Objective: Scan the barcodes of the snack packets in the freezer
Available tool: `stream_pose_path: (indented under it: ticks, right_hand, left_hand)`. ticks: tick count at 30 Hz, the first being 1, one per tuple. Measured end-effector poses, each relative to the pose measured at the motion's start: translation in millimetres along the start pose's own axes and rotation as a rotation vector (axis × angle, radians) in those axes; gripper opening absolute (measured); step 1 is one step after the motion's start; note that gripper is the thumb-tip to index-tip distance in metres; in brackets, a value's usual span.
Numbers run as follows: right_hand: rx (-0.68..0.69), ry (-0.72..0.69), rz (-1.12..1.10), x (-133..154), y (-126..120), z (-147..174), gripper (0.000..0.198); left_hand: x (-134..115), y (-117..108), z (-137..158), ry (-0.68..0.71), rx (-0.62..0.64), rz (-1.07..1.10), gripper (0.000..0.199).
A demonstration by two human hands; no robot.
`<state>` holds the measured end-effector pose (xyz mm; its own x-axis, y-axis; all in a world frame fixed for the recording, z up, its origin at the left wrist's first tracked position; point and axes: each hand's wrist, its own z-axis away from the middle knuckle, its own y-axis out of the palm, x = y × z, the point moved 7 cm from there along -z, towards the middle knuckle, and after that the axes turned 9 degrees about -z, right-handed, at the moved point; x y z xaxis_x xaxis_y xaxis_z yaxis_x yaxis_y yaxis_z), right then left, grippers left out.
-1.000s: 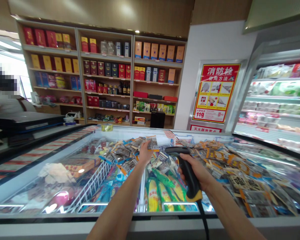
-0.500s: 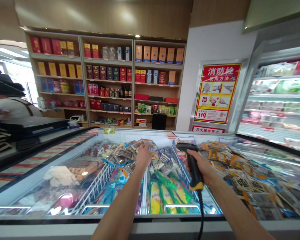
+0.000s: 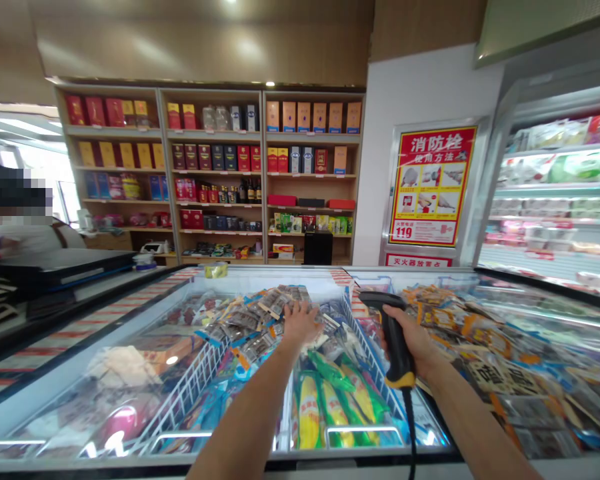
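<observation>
Over the middle of the chest freezer, my left hand lies palm down with its fingers spread. It is at the right side of a heap of packaged foods in clear and blue wrappers; contact under the fingers is hidden. My right hand is wrapped round the handle of a black and yellow barcode scanner, its head pointing left and its cable hanging down. Just below and between the hands lie corn cobs in green and yellow bags.
White wire dividers split the freezer. More packets are piled at the right. Behind stand shelves of boxes, a red sign and a lit cooler. A person is at the far left.
My left hand has let its fingers spread and moved slightly right and down, away from the packet it was at. The scanner has shifted a little to the right in my right hand.
</observation>
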<state>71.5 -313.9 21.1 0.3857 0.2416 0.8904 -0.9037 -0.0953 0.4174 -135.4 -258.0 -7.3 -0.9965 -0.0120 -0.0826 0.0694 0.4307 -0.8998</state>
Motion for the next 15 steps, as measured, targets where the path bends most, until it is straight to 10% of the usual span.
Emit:
stream_pose_path:
  ticks: [9, 15]
  right_hand:
    - [-0.022, -0.043, -0.064, 2, 11, -14, 0.025]
    - [-0.024, -0.231, -0.012, 0, 50, -24, 0.024]
  left_hand:
    - [76, -10, -16, -0.030, 0.039, -0.039, 0.040]
    - [30, -51, 6, -0.036, -0.121, 0.530, 0.045]
